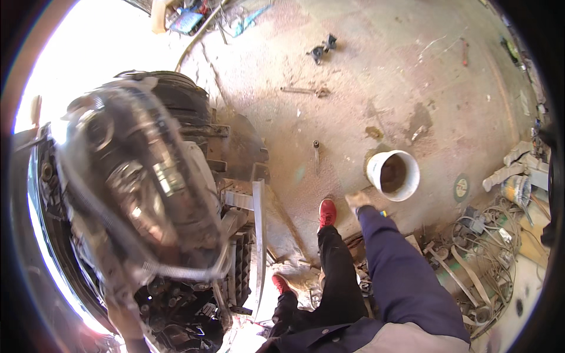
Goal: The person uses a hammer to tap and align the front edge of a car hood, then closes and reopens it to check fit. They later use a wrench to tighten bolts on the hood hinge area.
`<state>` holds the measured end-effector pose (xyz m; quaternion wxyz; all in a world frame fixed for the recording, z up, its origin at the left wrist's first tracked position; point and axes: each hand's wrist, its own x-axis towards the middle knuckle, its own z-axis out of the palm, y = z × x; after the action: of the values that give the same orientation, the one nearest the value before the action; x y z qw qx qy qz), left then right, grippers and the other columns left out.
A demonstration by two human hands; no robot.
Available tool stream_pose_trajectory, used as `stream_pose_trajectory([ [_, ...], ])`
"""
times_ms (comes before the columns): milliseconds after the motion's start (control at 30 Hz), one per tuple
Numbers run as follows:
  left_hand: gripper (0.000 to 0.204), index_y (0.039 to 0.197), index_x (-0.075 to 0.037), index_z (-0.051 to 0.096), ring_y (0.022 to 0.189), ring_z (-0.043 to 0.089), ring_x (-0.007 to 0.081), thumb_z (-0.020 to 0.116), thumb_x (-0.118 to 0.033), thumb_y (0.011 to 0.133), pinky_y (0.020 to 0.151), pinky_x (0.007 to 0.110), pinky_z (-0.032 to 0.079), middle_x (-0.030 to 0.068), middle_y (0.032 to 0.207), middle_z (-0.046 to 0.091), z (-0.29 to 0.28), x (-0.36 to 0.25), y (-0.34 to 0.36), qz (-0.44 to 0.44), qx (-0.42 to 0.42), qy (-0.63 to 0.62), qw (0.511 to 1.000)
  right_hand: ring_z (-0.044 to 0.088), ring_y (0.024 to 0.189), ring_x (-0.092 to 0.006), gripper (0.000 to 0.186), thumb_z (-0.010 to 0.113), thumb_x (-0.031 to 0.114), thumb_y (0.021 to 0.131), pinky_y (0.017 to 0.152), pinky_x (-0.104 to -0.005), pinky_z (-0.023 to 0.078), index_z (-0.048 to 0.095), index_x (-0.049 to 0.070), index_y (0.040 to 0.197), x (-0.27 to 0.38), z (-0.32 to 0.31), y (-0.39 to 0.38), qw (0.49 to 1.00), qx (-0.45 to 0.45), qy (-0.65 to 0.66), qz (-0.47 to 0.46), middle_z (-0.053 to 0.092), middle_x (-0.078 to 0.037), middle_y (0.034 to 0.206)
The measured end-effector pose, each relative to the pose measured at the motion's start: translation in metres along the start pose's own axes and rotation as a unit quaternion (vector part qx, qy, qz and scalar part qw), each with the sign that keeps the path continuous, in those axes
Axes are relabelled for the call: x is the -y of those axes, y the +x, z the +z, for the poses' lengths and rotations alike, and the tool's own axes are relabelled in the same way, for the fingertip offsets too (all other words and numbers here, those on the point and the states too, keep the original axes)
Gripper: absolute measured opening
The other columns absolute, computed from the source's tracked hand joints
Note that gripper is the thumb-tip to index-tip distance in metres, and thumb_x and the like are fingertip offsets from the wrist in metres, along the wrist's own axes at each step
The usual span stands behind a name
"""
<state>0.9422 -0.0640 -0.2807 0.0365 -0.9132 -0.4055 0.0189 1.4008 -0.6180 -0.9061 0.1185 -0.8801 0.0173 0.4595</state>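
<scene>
One point of support could let the headlight point(144, 188), frame left, tip and crack against the metal bar point(259, 226): the left hand point(122, 320), lower left, grasps it; the right hand point(355, 202), near centre, seems empty, too blurred to tell clenched or loose.

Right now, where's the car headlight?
In the head view, the headlight is on the left, with the left hand at its lower end and the silver metal bar to its right.
</scene>
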Motion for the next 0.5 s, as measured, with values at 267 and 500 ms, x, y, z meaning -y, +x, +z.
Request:
stream_pose_trajectory([
  [267, 0.054, 0.162, 0.000, 0.052, 0.129, 0.071, 0.0327, 0.056, -0.021, 0.113, 0.104, 0.040, 0.061, 0.0215, 0.154, 0.063, 0.021, -0.029, 0.023, -0.156, 0.047, 0.070, 0.984, 0.068, 0.133, -0.0511, 0.062, 0.062, 0.065, 0.104, 0.115, -0.0580, 0.055, 0.078, 0.016, 0.139, 0.136, 0.052, 0.239, 0.992, -0.047, 0.037, -0.110, 0.077, -0.027, 0.135],
  [500, 0.056, 0.160, 0.001, 0.054, 0.129, 0.071, 0.0344, 0.062, -0.024, 0.110, 0.105, 0.042, 0.061, 0.0222, 0.152, 0.065, 0.023, -0.070, 0.053, -0.179, 0.077, 0.132, 0.972, 0.076, 0.122, -0.0478, 0.039, 0.067, 0.045, 0.106, 0.104, -0.0588, 0.061, 0.077, 0.017, 0.132, 0.201, 0.093, 0.327, 0.990, -0.055, -0.045, -0.125, 0.081, -0.024, 0.124],
])
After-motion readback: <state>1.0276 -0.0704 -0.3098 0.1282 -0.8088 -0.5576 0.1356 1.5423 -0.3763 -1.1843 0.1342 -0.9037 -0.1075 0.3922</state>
